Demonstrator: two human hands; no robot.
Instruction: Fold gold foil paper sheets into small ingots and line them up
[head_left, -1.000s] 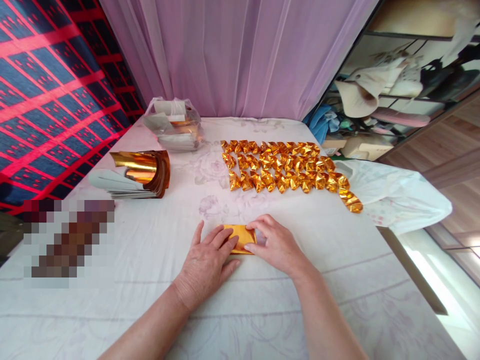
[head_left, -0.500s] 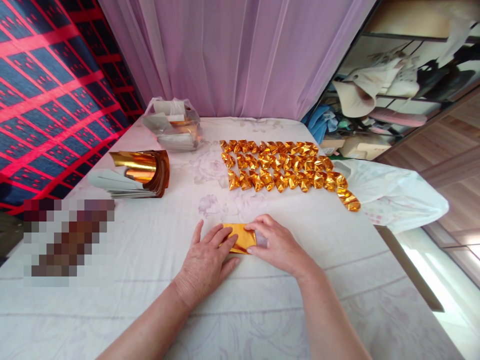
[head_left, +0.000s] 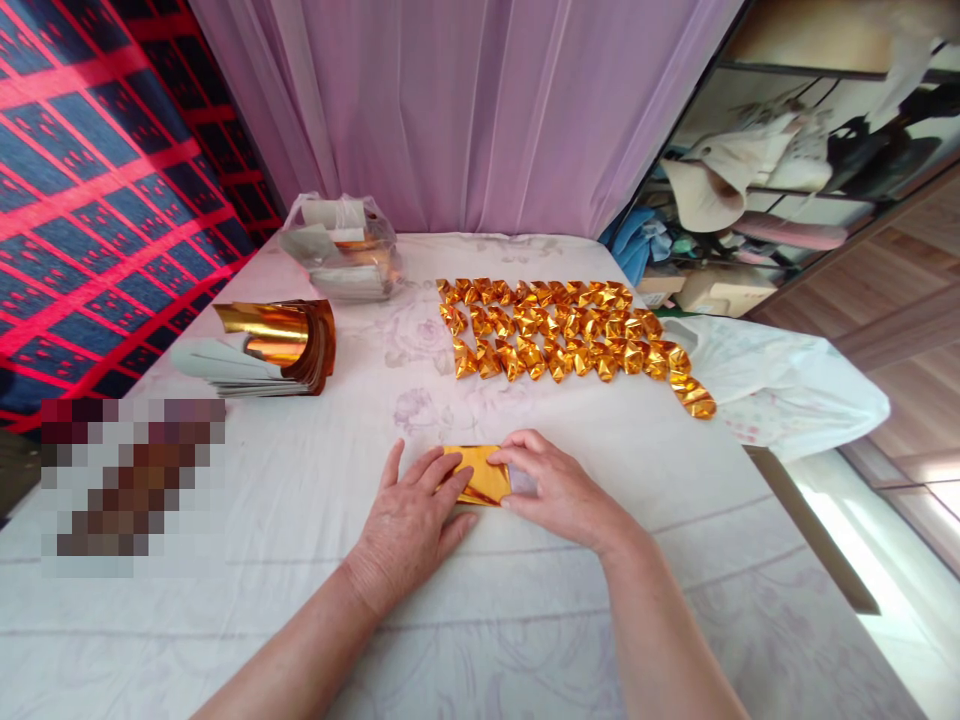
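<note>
Bedsheet (head_left: 300, 500) (unlettered): hands pressing gold paper (head_left: 480, 472)

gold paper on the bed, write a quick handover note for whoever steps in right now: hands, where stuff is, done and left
Left hand: flat, fingers pressing the left part of the gold paper.
Right hand: fingertips on the paper's right edge, pressing it down against the white sheet.
The paper lies partly folded between both hands.
Done: many folded gold pieces laid in rows farther back, with a few trailing off to the right.
Left: this piece is not yet shaped like those. A stack of unfolded gold sheets sits at the left, with a plastic bag of more sheets behind it.
</note>
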